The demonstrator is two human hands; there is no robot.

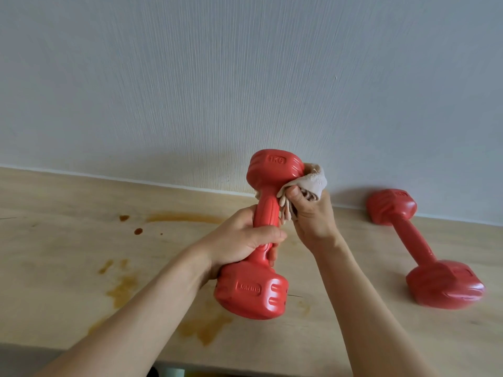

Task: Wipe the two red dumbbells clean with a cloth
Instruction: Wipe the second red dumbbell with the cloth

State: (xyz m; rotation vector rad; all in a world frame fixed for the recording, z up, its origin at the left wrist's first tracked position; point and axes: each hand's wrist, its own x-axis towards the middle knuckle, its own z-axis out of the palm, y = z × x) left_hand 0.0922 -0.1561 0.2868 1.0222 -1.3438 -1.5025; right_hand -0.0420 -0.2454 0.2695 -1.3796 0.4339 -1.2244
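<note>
My left hand point(245, 240) grips the handle of a red dumbbell point(253, 289) and holds it nearly upright above the table. Its top head is marked 1KG. My right hand point(310, 213) holds a bunched whitish cloth point(313, 180) and presses it against the right side of that top head. The second red dumbbell point(427, 254) lies on the table at the right, its far head close to the wall.
The light wooden table point(68, 240) carries brown stains at the left and centre. A pale textured wall point(245, 77) rises straight behind it. The table's front edge runs along the bottom of the view.
</note>
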